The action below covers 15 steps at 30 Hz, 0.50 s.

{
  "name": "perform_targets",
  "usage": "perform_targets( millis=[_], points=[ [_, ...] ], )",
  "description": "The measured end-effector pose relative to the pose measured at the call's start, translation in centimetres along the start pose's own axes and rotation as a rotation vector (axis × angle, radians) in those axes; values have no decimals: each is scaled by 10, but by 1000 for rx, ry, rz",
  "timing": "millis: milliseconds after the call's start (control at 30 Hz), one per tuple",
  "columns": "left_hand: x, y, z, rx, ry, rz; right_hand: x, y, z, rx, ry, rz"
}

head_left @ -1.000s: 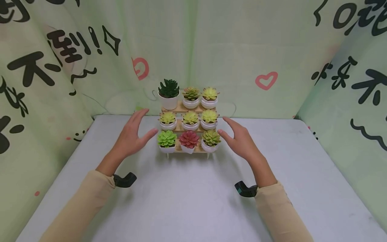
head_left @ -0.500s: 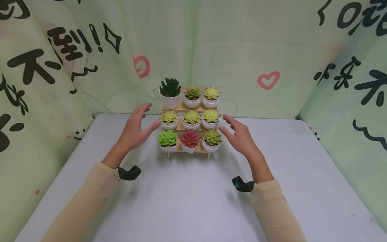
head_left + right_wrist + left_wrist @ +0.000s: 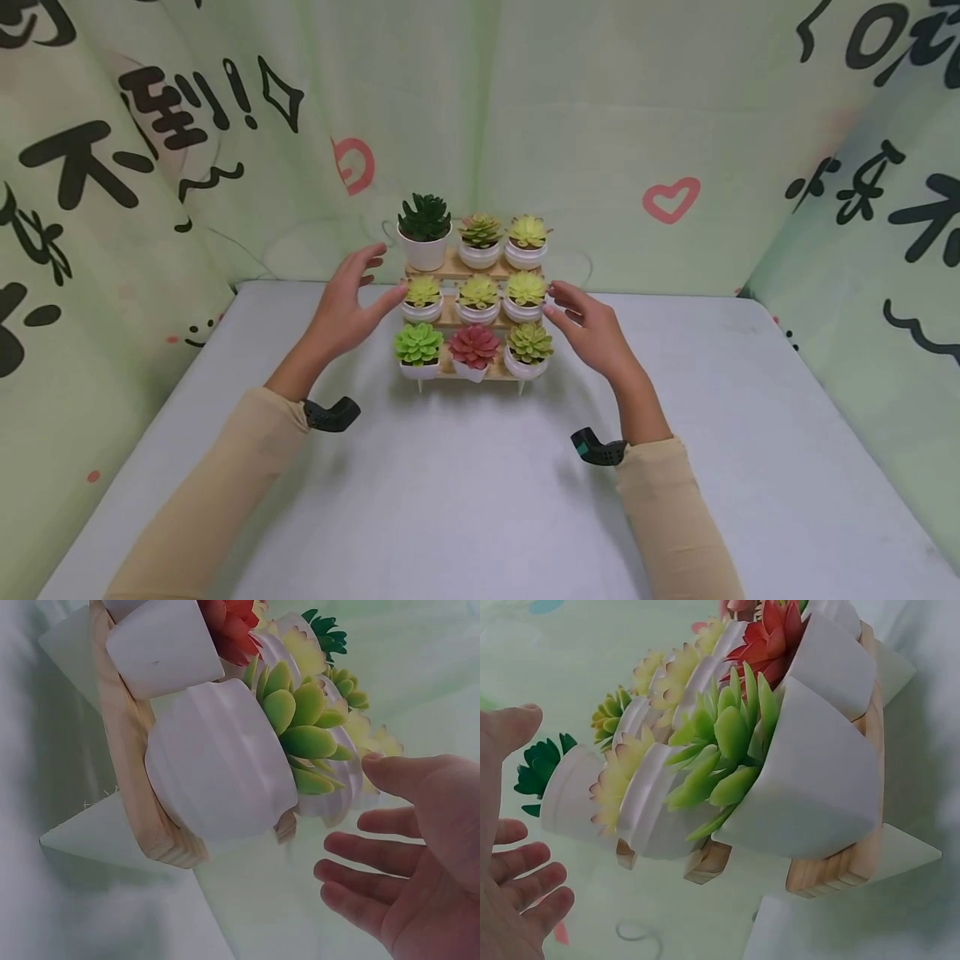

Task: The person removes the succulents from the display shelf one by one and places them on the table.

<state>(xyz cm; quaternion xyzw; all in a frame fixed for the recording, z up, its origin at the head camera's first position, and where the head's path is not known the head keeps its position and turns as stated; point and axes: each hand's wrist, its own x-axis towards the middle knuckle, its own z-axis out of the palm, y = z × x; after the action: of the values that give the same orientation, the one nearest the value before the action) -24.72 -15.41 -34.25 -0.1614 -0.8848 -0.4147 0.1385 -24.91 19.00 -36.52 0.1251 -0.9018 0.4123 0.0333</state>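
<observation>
A tiered wooden stand (image 3: 836,876) carries rows of potted artificial succulents. The front row has a bright green succulent (image 3: 418,343), a red one (image 3: 473,346) and a yellow-green one (image 3: 529,342). Pale yellow succulents (image 3: 477,292) fill the middle row; a dark green succulent (image 3: 424,218) in a taller pot is at top left. My left hand (image 3: 347,310) is raised at the stand's left side, fingers spread and holding nothing. My right hand (image 3: 595,332) is at the right side, its fingers gently bent around nothing. Whether either thumb touches a middle-row plant, I cannot tell.
The stand is near the back of a white-covered table (image 3: 465,492). Pale green printed curtains (image 3: 570,142) enclose the back and both sides. A black wrist camera (image 3: 332,414) sits on the left wrist, another black camera (image 3: 598,448) on the right.
Both hands have moved inward, closer to the stand. The left hand has shifted right and slightly farther from me. The stand and plants keep their arrangement.
</observation>
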Motion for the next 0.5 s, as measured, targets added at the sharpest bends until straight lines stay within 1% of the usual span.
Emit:
perform_targets(
  millis=[333, 500],
  points=[
    [14, 1, 5, -41, -1, -28, 5, 11, 1, 19, -8, -1],
    [20, 2, 6, -74, -3, -33, 9, 14, 4, 37, -42, -9]
  ],
)
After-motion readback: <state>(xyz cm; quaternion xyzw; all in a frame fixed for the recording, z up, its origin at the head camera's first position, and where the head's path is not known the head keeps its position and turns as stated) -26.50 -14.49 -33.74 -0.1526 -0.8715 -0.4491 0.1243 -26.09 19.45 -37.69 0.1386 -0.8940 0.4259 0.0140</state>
